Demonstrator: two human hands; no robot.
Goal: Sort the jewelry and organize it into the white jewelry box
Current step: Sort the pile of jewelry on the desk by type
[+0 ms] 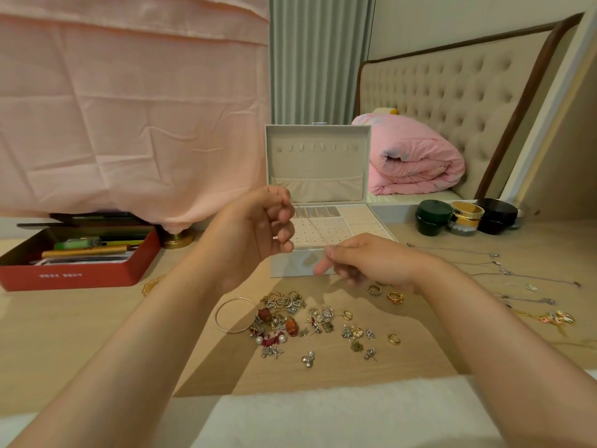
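Note:
The white jewelry box [318, 163] stands open at the table's middle, lid upright, trays showing. In front of it my left hand [258, 227] and my right hand [365, 261] each pinch an end of a thin chain [315, 226] stretched between them. Below the hands lies a heap of earrings and charms [290, 321] with a thin bangle [235, 315]. Several rings [394, 338] lie to the right of the heap. Thin necklaces [494, 263] are spread on the table at the right.
A red tin [74, 273] with pens sits at the left. Three jars [465, 216] stand right of the box. A pink cloth hangs behind on the left; a mirror at the right reflects a bed and a pink quilt. A white surface borders the table's near edge.

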